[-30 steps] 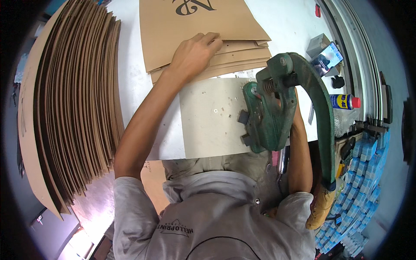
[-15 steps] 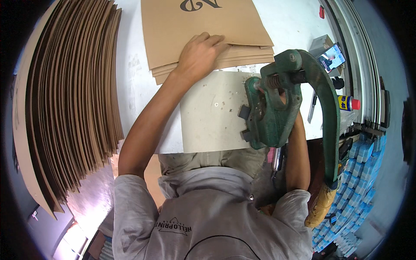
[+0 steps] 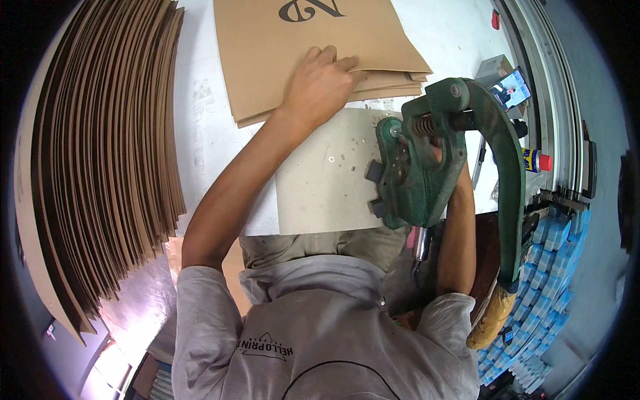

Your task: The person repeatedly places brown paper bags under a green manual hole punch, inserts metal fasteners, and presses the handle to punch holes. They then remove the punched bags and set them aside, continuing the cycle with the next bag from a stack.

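At the far side of the table, my left hand (image 3: 323, 83) bends its fingers over the near edge of the top brown kraft paper bag (image 3: 267, 73), which bears a black printed mark. The edge gapes a little right of my fingers, and more bags lie beneath. My right hand (image 3: 437, 148) is mostly hidden behind a green hand press (image 3: 427, 173); only a bit of skin shows through, so its fingers cannot be read. The press's long curved lever (image 3: 512, 187) ends in a yellow-wrapped grip. A small ring (image 3: 331, 159) lies on the beige board (image 3: 313, 193) beside the press.
A tall row of brown cardboard sheets (image 3: 107, 147) stands along the left. On the right are a phone (image 3: 511, 89) propped on a grey box, a spray can (image 3: 535, 161) with a red cap, and metal rails (image 3: 563, 100). Blue-and-white packets (image 3: 540, 293) are piled lower right.
My left hand has shifted slightly right, and the top bag has slid right and nearer with it, covering more of the bags beneath. The right arm stays at the press.
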`<state>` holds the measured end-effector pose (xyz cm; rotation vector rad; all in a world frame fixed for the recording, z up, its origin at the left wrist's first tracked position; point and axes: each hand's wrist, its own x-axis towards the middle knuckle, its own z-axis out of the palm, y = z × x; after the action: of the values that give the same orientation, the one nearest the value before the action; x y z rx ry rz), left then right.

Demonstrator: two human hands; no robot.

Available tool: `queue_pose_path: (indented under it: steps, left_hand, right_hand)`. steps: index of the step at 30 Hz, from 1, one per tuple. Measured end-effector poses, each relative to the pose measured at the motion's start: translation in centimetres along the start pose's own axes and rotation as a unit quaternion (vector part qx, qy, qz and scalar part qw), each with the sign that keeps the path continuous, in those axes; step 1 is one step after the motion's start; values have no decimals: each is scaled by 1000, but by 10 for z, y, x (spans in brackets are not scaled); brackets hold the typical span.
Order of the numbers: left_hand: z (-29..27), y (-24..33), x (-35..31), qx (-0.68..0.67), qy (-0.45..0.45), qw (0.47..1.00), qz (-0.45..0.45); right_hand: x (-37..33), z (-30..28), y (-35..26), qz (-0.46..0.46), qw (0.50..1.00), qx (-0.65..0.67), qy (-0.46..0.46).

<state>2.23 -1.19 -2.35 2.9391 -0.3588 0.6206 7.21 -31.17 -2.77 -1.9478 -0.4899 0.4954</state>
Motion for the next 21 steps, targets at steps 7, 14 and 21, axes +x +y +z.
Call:
queue_pose_path:
  steps: [7, 14, 21]
  left_hand:
    - [-23, 37, -4, -276, -22, 961, -18]
    - [-31, 67, -14, -282, -20, 957, -66]
    - [-21, 77, -15, -283, -5, 955, -87]
  right_hand:
    - [7, 29, -13, 90, 926, 358, 82]
    - [-14, 30, -25, 53, 976, 188, 96]
    - [-10, 22, -2, 14, 987, 119, 103]
